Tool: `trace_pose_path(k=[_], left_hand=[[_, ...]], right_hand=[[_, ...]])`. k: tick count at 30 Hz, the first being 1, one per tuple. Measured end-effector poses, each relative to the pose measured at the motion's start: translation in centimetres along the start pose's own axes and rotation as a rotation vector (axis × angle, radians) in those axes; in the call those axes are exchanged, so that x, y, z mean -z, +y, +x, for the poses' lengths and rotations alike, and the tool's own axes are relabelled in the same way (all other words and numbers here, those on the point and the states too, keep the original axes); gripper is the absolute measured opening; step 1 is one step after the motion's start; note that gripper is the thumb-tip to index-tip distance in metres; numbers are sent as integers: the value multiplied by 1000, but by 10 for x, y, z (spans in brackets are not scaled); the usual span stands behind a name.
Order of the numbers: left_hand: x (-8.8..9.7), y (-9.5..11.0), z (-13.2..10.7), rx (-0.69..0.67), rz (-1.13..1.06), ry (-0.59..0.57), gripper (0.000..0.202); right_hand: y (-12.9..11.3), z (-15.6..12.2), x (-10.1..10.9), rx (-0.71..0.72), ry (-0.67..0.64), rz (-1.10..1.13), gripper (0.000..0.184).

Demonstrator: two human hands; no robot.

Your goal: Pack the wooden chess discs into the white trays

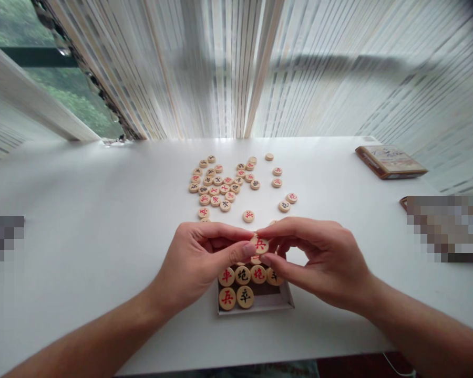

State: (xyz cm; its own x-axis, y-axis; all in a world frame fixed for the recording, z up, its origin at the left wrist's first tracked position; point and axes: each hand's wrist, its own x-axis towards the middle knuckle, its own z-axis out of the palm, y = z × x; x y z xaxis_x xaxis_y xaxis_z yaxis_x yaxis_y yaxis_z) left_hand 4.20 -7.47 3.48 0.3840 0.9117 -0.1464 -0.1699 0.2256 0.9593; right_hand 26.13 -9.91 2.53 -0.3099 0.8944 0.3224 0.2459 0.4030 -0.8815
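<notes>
Between my two hands, above the box, is a round wooden Chinese chess piece (260, 243) with a red character, its face turned up towards me. My left hand (208, 252) pinches its left side with thumb and forefinger. The thumb and forefinger of my right hand (315, 249) close on its right side. Below lies a shallow open box (256, 304) holding rows of chess pieces with red or black characters. In its front row, a red piece (227, 298) and a black piece (245, 297) sit at the left, with bare box floor beside them. My hands hide the box's far part.
Many loose chess pieces (224, 189) lie scattered on the white table (122, 226) beyond my hands. A flat brown box (392, 161) is at the far right, with a blurred-out item (449, 226) nearer. A striped curtain (220, 68) hangs behind the table.
</notes>
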Motion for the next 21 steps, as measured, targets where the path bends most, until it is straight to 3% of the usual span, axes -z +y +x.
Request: trace_pose_path(k=[13,21], left_hand=[[2,-3,0,36,-7,-2,24],[0,-2,0,12,18,-12,15]], right_hand=[[-4,3,-1,219,42,-298,10],[-6,1,1,230,13,-355,10]])
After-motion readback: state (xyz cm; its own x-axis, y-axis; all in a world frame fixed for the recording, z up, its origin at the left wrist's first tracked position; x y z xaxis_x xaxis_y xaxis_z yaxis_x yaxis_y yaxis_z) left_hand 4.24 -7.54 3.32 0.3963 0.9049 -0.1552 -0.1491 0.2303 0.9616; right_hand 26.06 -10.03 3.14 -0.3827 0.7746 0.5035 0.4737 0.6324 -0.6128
